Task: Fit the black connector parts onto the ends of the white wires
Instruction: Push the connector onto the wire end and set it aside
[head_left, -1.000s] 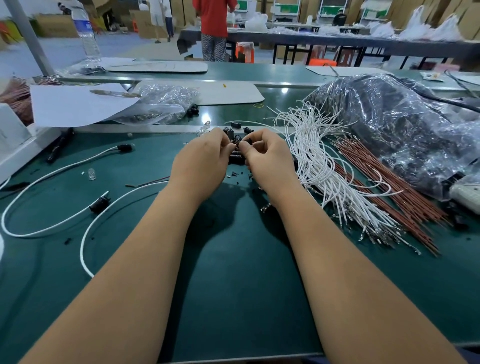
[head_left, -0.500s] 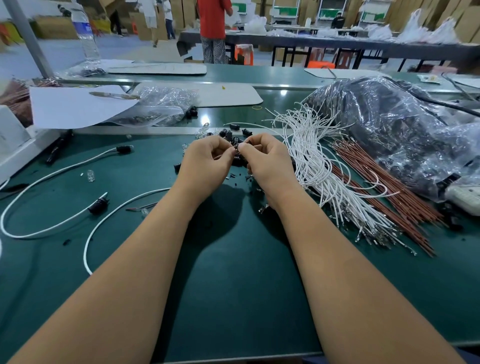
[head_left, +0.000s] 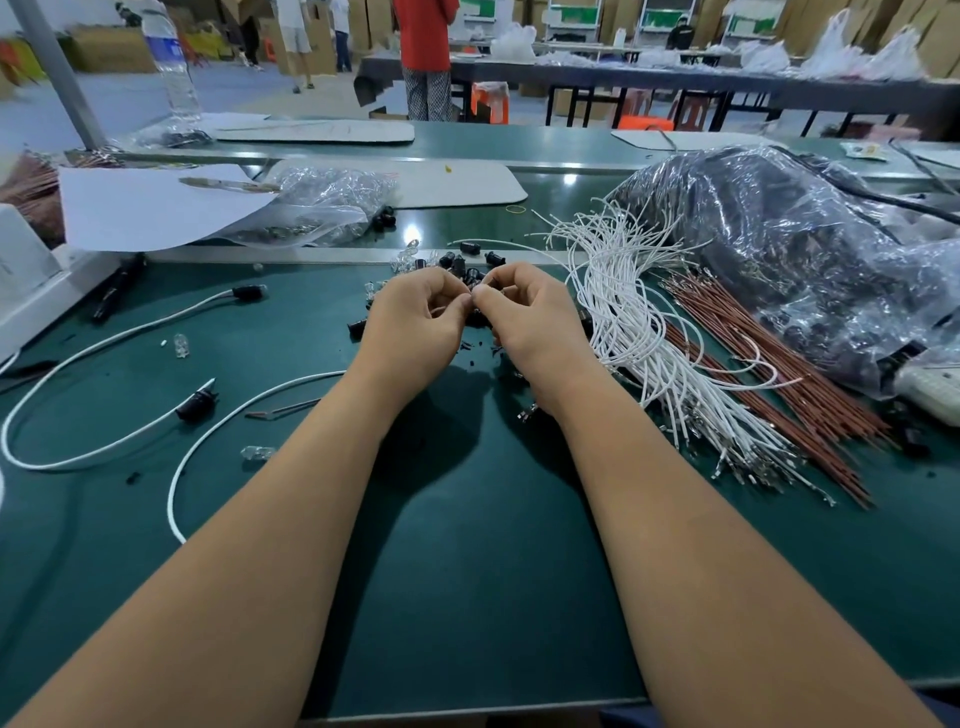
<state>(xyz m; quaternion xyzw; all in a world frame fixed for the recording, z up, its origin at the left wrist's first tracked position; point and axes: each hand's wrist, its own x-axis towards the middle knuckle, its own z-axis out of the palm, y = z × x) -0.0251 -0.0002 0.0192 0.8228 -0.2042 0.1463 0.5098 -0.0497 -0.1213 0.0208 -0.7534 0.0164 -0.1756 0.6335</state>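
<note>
Left hand (head_left: 415, 325) and right hand (head_left: 524, 322), thumbs touching, fingers curled in a grip on something too small to tell, above loose black connector parts (head_left: 457, 262) on the bench (head_left: 467, 571), beside white wires (head_left: 639, 332); clear bag (head_left: 322, 202) holding dark parts behind.

Connector parts (head_left: 457, 262) lie behind the hands (head_left: 418, 319), wire bundle (head_left: 631, 322) right.

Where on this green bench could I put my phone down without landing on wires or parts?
Barest is the green mat near the front edge, between the forearms. Another patch lies left, between the looped white cable and that edge. Crowded: the black connector parts beyond the hands, and the white wires and brown wires right.
</note>
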